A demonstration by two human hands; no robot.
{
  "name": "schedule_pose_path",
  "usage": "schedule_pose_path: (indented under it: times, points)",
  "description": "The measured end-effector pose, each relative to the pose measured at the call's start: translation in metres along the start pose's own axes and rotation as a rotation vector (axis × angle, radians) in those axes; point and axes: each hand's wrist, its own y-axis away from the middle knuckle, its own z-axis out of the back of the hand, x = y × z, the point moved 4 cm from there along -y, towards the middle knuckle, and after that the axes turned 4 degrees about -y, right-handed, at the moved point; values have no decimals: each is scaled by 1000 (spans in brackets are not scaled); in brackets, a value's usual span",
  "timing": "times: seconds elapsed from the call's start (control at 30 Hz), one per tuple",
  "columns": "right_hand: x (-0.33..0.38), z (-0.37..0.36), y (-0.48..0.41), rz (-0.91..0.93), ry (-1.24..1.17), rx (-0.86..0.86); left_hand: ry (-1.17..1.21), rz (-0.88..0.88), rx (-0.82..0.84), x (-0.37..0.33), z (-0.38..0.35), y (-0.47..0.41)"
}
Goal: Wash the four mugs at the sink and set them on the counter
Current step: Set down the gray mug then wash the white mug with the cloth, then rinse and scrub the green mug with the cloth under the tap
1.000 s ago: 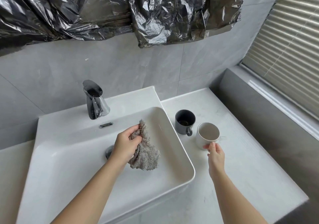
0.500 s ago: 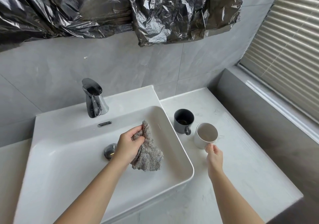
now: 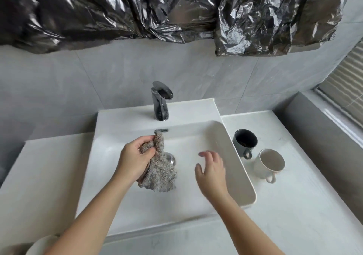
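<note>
Looking down at a white rectangular sink (image 3: 243,176) in the centre of the frame, the view takes in a person's two bare forearms reaching in from the bottom edge. The left hand (image 3: 135,158), centre left, has fingers and thumb curled tight round a bunched grey cloth (image 3: 161,178), which hangs over the basin and hides part of the drain (image 3: 171,158). The right hand (image 3: 213,173), just right of centre, hovers above the basin with fingers spread and loosely bent, holding nothing; it is motion-blurred.

Two mugs stand upright on the pale counter (image 3: 304,215) right of the sink. A dark mug (image 3: 245,141) is just beside the rim, and a white mug (image 3: 272,159) is near it, lower right, not touching. Both handles point toward the bottom of the frame.

A chrome tap (image 3: 161,101) stands behind the basin. Crumpled black plastic sheeting (image 3: 137,8) fills the top. A pale rounded object (image 3: 39,244) shows in the lower left corner; what it is cannot be told.
</note>
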Motion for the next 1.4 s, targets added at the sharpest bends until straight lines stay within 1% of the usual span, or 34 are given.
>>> schedule_pose_path:
  times: [0.1, 0.17, 0.23, 0.37, 0.47, 0.63, 0.8, 0.87, 0.93, 0.97, 1.07, 1.13, 1.3, 1.4]
  points:
    - [52, -58, 27, 224, 113, 230, -12, 34, -125, 25, 50, 1]
    - [78, -90, 53, 383, 176, 271, -14, 90, -227, 48, 80, 1]
    - [94, -113, 74, 457, 187, 288, -32, 153, -329, 70, 109, 2]
    - [107, -139, 92, 487, 262, 287, -32, 273, -546, 109, 160, 1]
    - [109, -144, 97, 504, 331, 289, -33, 352, -641, 135, 188, -2]
    - [105, -148, 98, 492, 332, 298, -129, 547, -618, 191, 195, -7]
    - [105, -149, 99, 493, 317, 295, -96, 799, -669, 230, 199, -1]
    - [104, -150, 100, 500, 316, 291, -59, 852, -678, 237, 198, 1]
    - [104, -151, 100, 498, 309, 296, -39, 868, -624, 245, 192, -1]
    - [104, -151, 99, 498, 304, 297, -44, 848, -571, 249, 188, -3]
    - [104, -151, 99, 500, 306, 301, -157, 712, -316, 247, 180, -7]
    - [104, -152, 98, 497, 308, 320, -316, 667, -156, 240, 179, -5]
    - [106, -152, 99, 479, 297, 390, -823, 557, 117, 213, 187, 28]
    - [108, -150, 99, 476, 291, 407, -994, 443, 330, 193, 180, 68]
